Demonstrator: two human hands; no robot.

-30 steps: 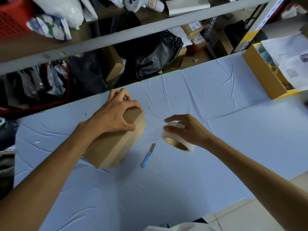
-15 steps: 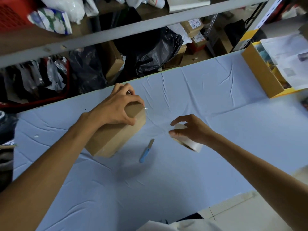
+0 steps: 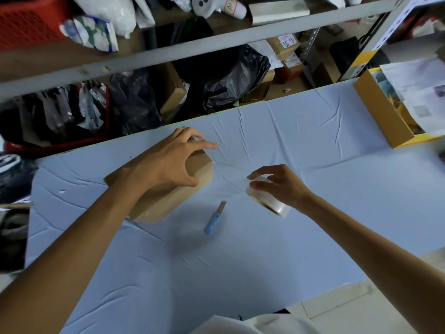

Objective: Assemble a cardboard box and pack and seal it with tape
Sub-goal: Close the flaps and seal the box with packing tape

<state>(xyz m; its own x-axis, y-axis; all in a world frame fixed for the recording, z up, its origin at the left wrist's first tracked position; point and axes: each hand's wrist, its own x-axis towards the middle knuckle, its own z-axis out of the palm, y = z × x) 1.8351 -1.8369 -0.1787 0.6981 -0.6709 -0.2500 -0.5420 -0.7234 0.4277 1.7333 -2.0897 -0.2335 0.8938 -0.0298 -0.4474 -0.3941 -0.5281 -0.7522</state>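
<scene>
A table (image 3: 313, 165) covered with a wrinkled pale blue cloth (image 3: 192, 273) carries a closed cardboard box (image 3: 168, 203) under the left hand (image 3: 173, 162). A small blue-handled knife (image 3: 215, 217) lies between that hand and the right hand (image 3: 281, 186), slightly nearer the person. An open box (image 3: 382, 116) of papers (image 3: 419, 92) sits well beyond the right hand.

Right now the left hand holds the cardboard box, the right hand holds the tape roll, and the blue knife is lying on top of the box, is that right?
Not quite. In the head view the blue knife lies on the table cloth, between the cardboard box and the tape roll. The left hand does hold the box, the right hand the roll.
</scene>
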